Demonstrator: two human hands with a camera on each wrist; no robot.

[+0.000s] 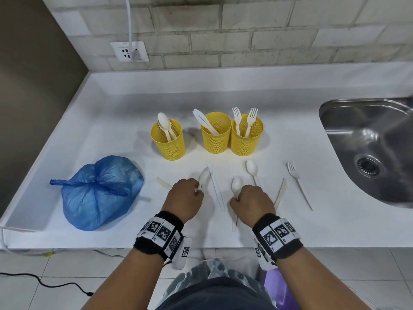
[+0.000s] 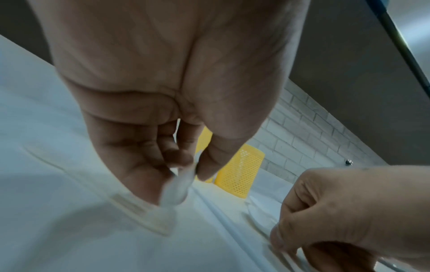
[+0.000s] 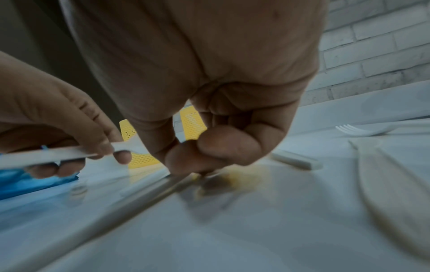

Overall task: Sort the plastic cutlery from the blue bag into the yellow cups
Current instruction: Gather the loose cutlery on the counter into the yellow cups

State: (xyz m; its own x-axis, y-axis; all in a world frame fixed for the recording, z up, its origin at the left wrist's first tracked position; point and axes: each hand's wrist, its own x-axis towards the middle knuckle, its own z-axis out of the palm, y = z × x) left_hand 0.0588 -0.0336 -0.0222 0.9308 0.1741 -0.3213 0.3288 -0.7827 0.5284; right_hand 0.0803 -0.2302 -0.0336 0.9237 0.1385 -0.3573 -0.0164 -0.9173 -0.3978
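Sorting is judged to be partly done. Three yellow cups stand in a row on the white counter (image 1: 111, 135): the left cup (image 1: 168, 142) holds spoons, the middle cup (image 1: 216, 135) holds knives, and the right cup (image 1: 246, 137) holds two forks, prongs up. Several pieces are seen loose on the counter nearer the person: a long white knife (image 1: 216, 186), a spoon (image 1: 252, 170), a fork (image 1: 298, 183), a cream-coloured knife (image 1: 281, 193) just right of the right hand, and a cream handle (image 1: 163, 183) partly hidden by the left hand. The blue bag (image 1: 98, 191) lies knotted at the left; whether more is inside cannot be told. The left hand (image 1: 186, 195) is curled, a white spoon (image 1: 203, 179) pinched by its handle between thumb and fingertips. The right hand (image 1: 252, 203) is curled over the stem of another spoon (image 1: 236, 186), fingertips down at the counter; a firm grasp is probable but not confirmed. The cups are perforated plastic, round, slightly tapered. The cutlery is thin, matt, white to cream. The bag is thin crinkled film. A steel sink (image 1: 335, 121) adjoins at the right.
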